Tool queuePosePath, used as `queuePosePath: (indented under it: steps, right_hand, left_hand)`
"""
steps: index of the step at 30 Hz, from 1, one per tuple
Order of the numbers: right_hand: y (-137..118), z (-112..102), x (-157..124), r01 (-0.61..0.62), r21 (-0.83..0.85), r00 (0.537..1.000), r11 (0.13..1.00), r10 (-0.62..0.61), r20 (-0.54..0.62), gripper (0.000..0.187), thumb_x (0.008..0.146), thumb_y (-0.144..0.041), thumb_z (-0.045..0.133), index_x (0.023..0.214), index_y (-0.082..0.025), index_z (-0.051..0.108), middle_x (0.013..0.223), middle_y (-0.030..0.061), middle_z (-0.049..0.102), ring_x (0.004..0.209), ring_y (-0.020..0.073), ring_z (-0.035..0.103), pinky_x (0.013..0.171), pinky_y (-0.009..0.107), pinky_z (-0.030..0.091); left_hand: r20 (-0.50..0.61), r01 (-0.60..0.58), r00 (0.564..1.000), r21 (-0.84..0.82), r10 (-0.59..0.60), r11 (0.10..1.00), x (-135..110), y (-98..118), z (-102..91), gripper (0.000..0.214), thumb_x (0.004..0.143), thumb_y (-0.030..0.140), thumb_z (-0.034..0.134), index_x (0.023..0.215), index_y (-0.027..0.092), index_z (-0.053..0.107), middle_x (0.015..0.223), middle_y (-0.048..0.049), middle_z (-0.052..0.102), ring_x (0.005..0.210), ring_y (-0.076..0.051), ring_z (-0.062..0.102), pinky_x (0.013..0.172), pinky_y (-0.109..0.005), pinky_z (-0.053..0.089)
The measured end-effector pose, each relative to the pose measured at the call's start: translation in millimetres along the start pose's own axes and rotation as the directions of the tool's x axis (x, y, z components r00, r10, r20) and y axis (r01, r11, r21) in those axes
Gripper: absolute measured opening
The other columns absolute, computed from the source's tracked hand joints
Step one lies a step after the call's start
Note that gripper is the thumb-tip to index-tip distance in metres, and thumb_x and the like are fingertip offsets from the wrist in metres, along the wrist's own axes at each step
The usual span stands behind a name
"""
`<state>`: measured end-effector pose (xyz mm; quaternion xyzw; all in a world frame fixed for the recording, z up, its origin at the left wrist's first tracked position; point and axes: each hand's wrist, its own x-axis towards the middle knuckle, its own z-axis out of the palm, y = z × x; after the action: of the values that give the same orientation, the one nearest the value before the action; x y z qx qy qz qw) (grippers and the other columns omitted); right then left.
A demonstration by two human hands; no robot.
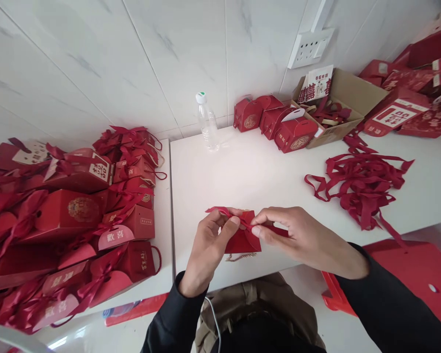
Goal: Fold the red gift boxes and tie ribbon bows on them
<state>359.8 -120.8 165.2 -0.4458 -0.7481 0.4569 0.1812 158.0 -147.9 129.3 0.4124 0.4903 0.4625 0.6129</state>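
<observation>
A small red gift box (242, 242) stands on the white table near its front edge, with a twisted cord handle on the side toward me. Over its top runs a red ribbon (215, 210). My left hand (217, 235) pinches the ribbon between thumb and fingers at the box's left side. From the right, my right hand (286, 230) pinches the same ribbon above the box, thumb against forefinger. The two hands are close together, and their fingers partly cover the ribbon's crossing.
Finished-looking red boxes with bows (69, 211) are piled at left. A clear bottle (208, 127), several red boxes (250, 115) and an open cardboard box (347, 98) stand along the wall. A heap of loose ribbon (367, 181) lies right, above a red stool (411, 274).
</observation>
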Motion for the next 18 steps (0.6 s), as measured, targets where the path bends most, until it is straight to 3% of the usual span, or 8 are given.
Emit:
queuePosePath:
  steps: [3, 5, 7, 10, 13, 15, 18]
  right_hand:
    - [1, -4, -2, -0.016, -0.028, 0.991, 0.999, 0.019, 0.131, 0.027, 0.1, -0.045, 0.056, 0.089, -0.026, 0.072, 0.085, -0.0015, 0.071, 0.073, 0.0162, 0.063, 0.065, 0.027, 0.046]
    - [5, -3, 0, -0.045, -0.01, 0.995, 0.999, 0.045, 0.091, 0.03, 0.101, -0.048, 0.052, 0.097, -0.027, 0.073, 0.101, 0.0009, 0.073, 0.09, 0.0195, 0.067, 0.073, 0.029, 0.049]
    - [9, 2, 5, -0.075, 0.055, 0.997, 0.996, 0.075, -0.012, 0.037, 0.104, -0.051, 0.045, 0.115, -0.028, 0.071, 0.119, 0.004, 0.071, 0.108, 0.0227, 0.065, 0.084, 0.032, 0.052]
    - [15, 11, 16, -0.065, 0.154, 0.998, 0.986, 0.068, -0.016, 0.04, 0.106, -0.049, 0.041, 0.129, -0.027, 0.064, 0.122, 0.006, 0.07, 0.112, 0.0241, 0.065, 0.091, 0.036, 0.052]
    - [18, 17, 23, -0.046, 0.226, 0.996, 0.973, 0.027, 0.087, 0.031, 0.103, -0.044, 0.048, 0.117, -0.024, 0.068, 0.106, 0.0042, 0.072, 0.096, 0.0224, 0.066, 0.082, 0.034, 0.053]
    - [19, 18, 25, -0.046, 0.259, 0.994, 0.965, 0.019, 0.104, 0.025, 0.1, -0.042, 0.054, 0.103, -0.022, 0.068, 0.098, 0.0034, 0.071, 0.088, 0.0209, 0.064, 0.077, 0.032, 0.052]
    - [17, 15, 24, -0.055, 0.269, 0.998, 0.962, 0.046, 0.037, 0.017, 0.097, -0.037, 0.056, 0.096, -0.022, 0.063, 0.098, 0.0035, 0.069, 0.087, 0.0203, 0.062, 0.077, 0.032, 0.051]
  left_hand:
    - [0.032, -0.061, 0.998, 0.124, 0.057, 0.99, -1, 0, -2.0, 0.017, 0.091, 0.035, 0.069, 0.086, 0.019, 0.067, 0.093, -0.0055, 0.073, 0.08, -0.017, 0.062, 0.079, -0.029, 0.049]
    - [0.03, -0.144, 0.99, 0.267, 0.141, 0.953, -1, -2, -3.4, 0.009, 0.091, 0.027, 0.066, 0.086, 0.02, 0.067, 0.091, -0.0042, 0.073, 0.082, -0.017, 0.062, 0.079, -0.029, 0.049]
    - [0.039, -0.262, 0.961, 0.438, 0.273, 0.86, 0, -6, -4.7, 0.01, 0.093, 0.019, 0.061, 0.093, 0.022, 0.07, 0.092, -0.0042, 0.073, 0.087, -0.018, 0.065, 0.081, -0.031, 0.051]
    - [0.148, -0.482, 0.845, 0.629, 0.514, 0.61, 2, -14, -6.4, 0.024, 0.095, 0.013, 0.055, 0.101, 0.025, 0.074, 0.097, -0.0063, 0.075, 0.091, -0.021, 0.067, 0.082, -0.034, 0.053]
    - [0.207, -0.6, 0.723, 0.661, 0.659, 0.451, 4, -21, -7.5, 0.028, 0.094, 0.01, 0.056, 0.104, 0.026, 0.076, 0.102, -0.0076, 0.075, 0.093, -0.022, 0.068, 0.081, -0.034, 0.055]
    - [0.17, -0.603, 0.707, 0.653, 0.687, 0.459, 3, -25, -8.0, 0.03, 0.093, 0.009, 0.058, 0.109, 0.028, 0.077, 0.106, -0.0079, 0.074, 0.097, -0.022, 0.068, 0.082, -0.034, 0.056]
    - [0.133, -0.579, 0.745, 0.616, 0.654, 0.534, 1, -27, -8.6, 0.035, 0.095, 0.012, 0.06, 0.12, 0.032, 0.074, 0.111, -0.0076, 0.073, 0.103, -0.022, 0.067, 0.084, -0.035, 0.056]
